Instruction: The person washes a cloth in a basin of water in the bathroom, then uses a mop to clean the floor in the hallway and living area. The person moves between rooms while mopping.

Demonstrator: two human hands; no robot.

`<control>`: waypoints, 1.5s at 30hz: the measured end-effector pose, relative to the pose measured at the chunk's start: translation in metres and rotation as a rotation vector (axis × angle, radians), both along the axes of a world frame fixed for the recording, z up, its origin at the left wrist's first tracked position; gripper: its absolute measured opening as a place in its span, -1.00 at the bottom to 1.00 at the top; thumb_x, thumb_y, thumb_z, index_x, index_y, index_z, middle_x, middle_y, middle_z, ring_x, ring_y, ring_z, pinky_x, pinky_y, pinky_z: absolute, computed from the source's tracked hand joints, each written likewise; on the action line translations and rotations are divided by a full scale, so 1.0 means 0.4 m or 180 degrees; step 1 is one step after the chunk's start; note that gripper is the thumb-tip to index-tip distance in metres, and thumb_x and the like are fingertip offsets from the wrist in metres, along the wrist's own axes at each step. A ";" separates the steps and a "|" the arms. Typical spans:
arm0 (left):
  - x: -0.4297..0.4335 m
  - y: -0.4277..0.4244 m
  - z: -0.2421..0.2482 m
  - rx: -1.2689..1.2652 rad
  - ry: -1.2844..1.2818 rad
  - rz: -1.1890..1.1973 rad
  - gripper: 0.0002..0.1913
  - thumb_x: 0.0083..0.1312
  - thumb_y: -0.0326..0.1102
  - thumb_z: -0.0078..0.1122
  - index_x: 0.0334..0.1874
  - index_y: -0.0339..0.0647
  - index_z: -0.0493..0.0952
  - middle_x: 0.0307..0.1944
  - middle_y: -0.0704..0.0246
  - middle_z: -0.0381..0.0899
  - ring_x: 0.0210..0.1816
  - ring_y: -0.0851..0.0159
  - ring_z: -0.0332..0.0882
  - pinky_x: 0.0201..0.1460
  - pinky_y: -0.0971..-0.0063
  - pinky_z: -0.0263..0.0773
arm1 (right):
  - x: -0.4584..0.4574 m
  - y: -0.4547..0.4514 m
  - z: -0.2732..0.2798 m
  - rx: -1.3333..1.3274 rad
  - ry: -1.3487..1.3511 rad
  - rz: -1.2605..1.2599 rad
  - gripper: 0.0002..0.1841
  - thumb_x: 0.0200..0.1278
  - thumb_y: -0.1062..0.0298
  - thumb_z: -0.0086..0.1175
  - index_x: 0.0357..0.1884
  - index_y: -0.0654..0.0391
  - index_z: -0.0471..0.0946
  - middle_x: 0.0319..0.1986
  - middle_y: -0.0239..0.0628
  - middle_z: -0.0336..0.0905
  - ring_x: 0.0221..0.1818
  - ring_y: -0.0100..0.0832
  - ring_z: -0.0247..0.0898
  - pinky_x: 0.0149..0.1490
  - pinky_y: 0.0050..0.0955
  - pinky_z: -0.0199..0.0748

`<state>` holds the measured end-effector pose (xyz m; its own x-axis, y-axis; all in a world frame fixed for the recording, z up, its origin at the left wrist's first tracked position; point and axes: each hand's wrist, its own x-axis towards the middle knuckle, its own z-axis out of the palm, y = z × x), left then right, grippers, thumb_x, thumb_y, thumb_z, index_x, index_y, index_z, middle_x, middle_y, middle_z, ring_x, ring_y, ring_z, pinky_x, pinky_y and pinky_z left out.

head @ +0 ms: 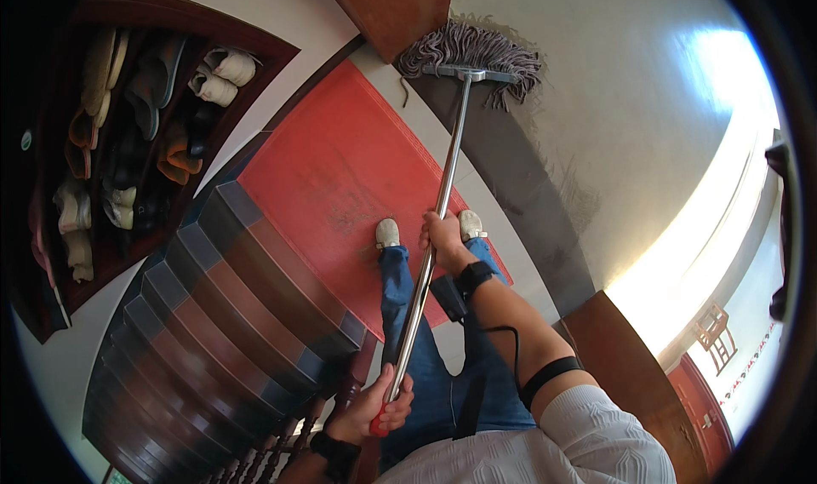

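Note:
A string mop with a shiny metal pole (pixel 452 158) runs from my lap up to the floor ahead. Around its red grip end (pixel 378 422) my left hand (pixel 373 402) is closed. Higher along the pole, my right hand (pixel 445 234) grips it. The grey, stringy mop head (pixel 472 46) lies spread under a metal clamp bar (pixel 472 73). It rests across the dark floor border strip (pixel 530 165) and the pale floor beyond, beside a brown wooden post or door edge (pixel 402 8). Wet-looking marks show on the floor near it.
My shoes stand at a red mat (pixel 344 184). Tiled stairs (pixel 210 292) with a dark wooden balustrade (pixel 290 442) are on the left. An open shoe cabinet (pixel 185 8) holds several shoes. A loose strand (pixel 404 92) lies near the mop. A brown wooden panel (pixel 629 369) stands at right.

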<state>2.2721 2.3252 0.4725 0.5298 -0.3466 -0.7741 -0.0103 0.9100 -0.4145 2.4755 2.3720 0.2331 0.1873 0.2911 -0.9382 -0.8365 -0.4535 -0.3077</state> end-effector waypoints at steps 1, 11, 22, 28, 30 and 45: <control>-0.027 0.009 0.019 -0.0010 0.0001 -0.0109 -0.49 0.44 0.23 -0.40 -0.22 -0.09 0.33 -0.71 0.56 0.09 -0.78 0.60 0.01 -0.75 0.72 0.02 | -0.032 -0.010 0.018 -0.0013 -0.0220 0.0046 -0.90 0.24 0.45 -0.09 -0.24 0.17 0.28 -0.64 -0.32 0.27 -0.77 -0.48 0.21 -0.72 -0.46 0.25; -0.205 0.173 -0.025 -0.0089 -0.0192 -0.0429 -0.50 0.45 0.23 -0.40 -0.25 -0.10 0.28 -0.70 0.54 0.10 -0.77 0.59 0.02 -0.76 0.74 0.03 | -0.143 0.098 0.003 -0.0348 -0.0434 -0.0068 -0.89 0.28 0.41 -0.06 -0.32 0.21 0.29 -0.66 -0.33 0.25 -0.76 -0.47 0.20 -0.68 -0.44 0.27; -0.314 0.239 -0.037 -0.0128 -0.0267 -0.0604 -0.51 0.45 0.22 -0.39 -0.28 -0.09 0.29 -0.69 0.54 0.13 -0.77 0.60 0.04 -0.74 0.72 0.06 | -0.256 0.115 -0.023 -0.0261 -0.0511 -0.0449 -0.92 0.23 0.45 -0.10 -0.36 0.22 0.29 -0.72 -0.30 0.29 -0.84 -0.42 0.24 -0.78 -0.40 0.18; -0.394 0.220 0.045 -0.0349 -0.0224 -0.0373 -0.49 0.44 0.25 -0.44 -0.26 -0.08 0.29 -0.71 0.53 0.08 -0.78 0.58 -0.01 -0.76 0.72 0.02 | -0.365 0.072 0.046 -0.0501 -0.0297 -0.0016 -0.89 0.27 0.40 -0.05 -0.35 0.15 0.28 -0.71 -0.35 0.22 -0.80 -0.48 0.18 -0.71 -0.44 0.20; -0.382 0.228 0.060 -0.0123 0.0121 -0.0711 -0.49 0.45 0.22 -0.45 -0.25 -0.11 0.29 -0.69 0.52 0.10 -0.76 0.57 0.03 -0.75 0.72 0.05 | -0.362 0.070 0.052 -0.0402 0.0387 -0.0667 -0.88 0.30 0.38 -0.04 -0.29 0.14 0.27 -0.70 -0.42 0.17 -0.76 -0.53 0.14 -0.69 -0.51 0.19; 0.271 0.426 -0.255 0.1191 -0.0816 -0.0624 -0.55 0.43 0.19 -0.20 -0.29 -0.10 0.34 -0.72 0.59 0.18 -0.80 0.60 0.09 -0.79 0.69 0.07 | 0.176 0.209 0.046 0.1226 -0.0456 -0.0540 -0.69 0.32 0.24 0.08 -0.07 0.16 0.26 -0.26 -0.21 0.40 -0.22 -0.35 0.51 -0.13 -0.38 0.63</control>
<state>2.3804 2.4958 0.3705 0.6720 -0.1820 -0.7178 0.2356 0.9715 -0.0257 2.5457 2.4557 0.2516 0.3827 0.5683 -0.7284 -0.8258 -0.1431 -0.5455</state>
